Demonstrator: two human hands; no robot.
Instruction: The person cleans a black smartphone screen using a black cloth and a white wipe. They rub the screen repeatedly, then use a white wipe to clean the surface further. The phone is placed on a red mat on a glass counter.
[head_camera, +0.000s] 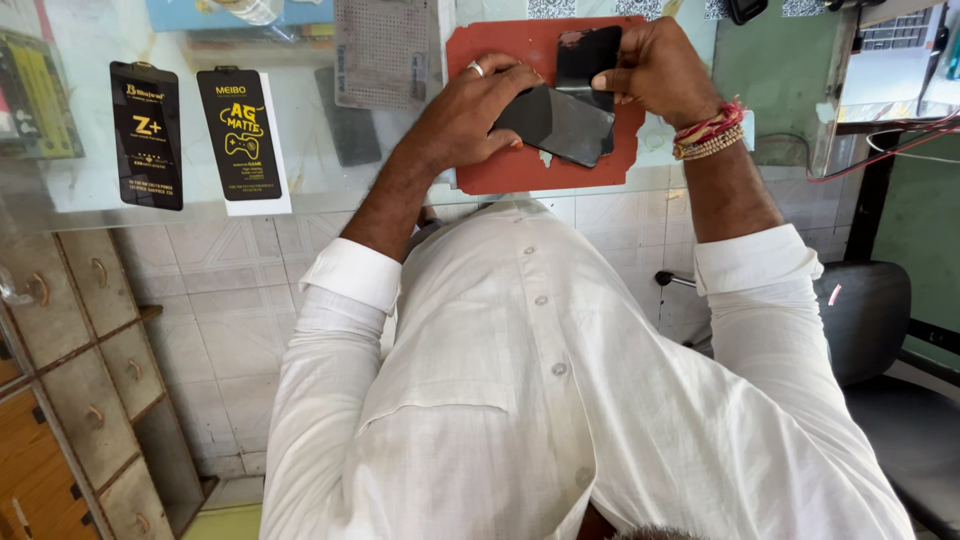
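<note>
My left hand (470, 110), a ring on one finger, grips the near end of a dark glossy sheet of screen glass (560, 125) held tilted over a red work mat (480, 170). My right hand (655, 70), with beaded and thread bands at the wrist, holds a black phone (590, 55) by its side, just above the mat. The glass sheet overlaps the phone's lower end. Both sleeves are white and rolled up.
Two black flat packets (145, 135) (240, 135) lie on the glass counter (90, 190) at left, with a grey perforated board (385, 50) behind. Wooden drawers (70, 330) stand lower left. A black chair (880, 340) is at right.
</note>
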